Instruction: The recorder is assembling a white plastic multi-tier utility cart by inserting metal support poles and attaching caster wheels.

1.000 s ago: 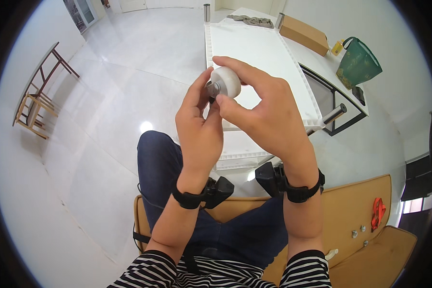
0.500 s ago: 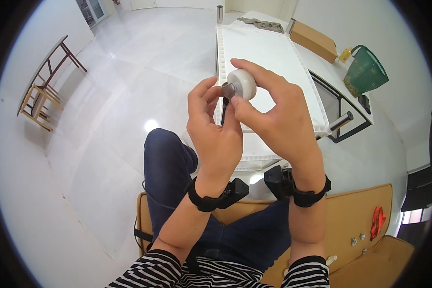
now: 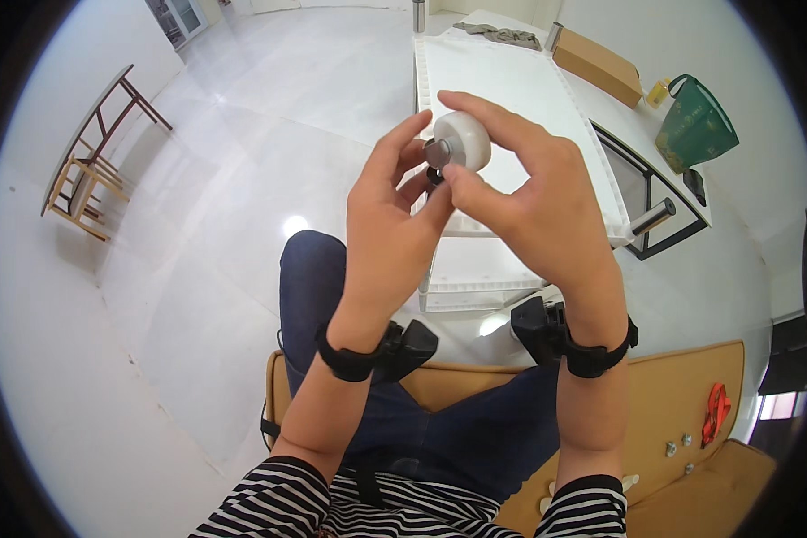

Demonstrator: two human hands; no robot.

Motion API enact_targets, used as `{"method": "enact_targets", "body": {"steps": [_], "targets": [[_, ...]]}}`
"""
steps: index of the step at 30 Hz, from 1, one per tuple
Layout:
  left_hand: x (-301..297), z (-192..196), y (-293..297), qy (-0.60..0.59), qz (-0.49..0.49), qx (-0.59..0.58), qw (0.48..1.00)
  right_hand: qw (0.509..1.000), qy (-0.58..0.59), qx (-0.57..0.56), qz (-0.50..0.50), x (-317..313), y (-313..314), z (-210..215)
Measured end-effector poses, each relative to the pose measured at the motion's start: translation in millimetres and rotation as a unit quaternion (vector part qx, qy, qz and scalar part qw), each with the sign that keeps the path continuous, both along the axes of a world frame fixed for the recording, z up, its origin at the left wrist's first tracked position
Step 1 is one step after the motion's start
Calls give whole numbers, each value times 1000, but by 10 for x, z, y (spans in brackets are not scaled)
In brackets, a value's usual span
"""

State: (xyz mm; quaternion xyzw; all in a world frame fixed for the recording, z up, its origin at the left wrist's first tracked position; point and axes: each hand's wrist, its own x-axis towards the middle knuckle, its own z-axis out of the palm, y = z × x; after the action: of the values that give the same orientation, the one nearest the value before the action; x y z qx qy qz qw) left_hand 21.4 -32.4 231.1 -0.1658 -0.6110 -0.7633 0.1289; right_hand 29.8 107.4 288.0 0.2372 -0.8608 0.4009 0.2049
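Note:
Between my hands is a caster wheel [image 3: 469, 143] with a thick white wheel and a grey metal bracket. My right hand [image 3: 551, 193] grips it from the right, the index finger curved over the far side of the wheel and the thumb near the bracket. The fingers and thumb of my left hand [image 3: 387, 211] close around the bracket end and a small black part [image 3: 435, 176], partly hidden by the fingers. Beyond my hands stands a white shelf unit [image 3: 507, 81] with metal tube ends [image 3: 653, 215] sticking out at its corners.
A white table [image 3: 632, 134] at the right holds a cardboard box [image 3: 598, 70], a green bag [image 3: 696, 130], a yellow bottle [image 3: 658, 92] and a grey cloth [image 3: 498, 34]. Beside me on the tan seat [image 3: 663, 394] lie a red strap [image 3: 715, 414] and several small metal pieces. Chairs [image 3: 90, 184] stand far left.
The caster wheel has moved slightly up and right and turned a little in my fingers. My left wrist has shifted left, and the whole view has shifted slightly.

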Motion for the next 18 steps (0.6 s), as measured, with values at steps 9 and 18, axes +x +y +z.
{"method": "enact_targets", "body": {"steps": [9, 18], "targets": [[94, 61, 200, -7, 147, 57, 987, 999, -34, -7, 2, 17, -48, 36], [-51, 118, -46, -20, 55, -14, 998, 999, -30, -22, 12, -2, -48, 25]]}}
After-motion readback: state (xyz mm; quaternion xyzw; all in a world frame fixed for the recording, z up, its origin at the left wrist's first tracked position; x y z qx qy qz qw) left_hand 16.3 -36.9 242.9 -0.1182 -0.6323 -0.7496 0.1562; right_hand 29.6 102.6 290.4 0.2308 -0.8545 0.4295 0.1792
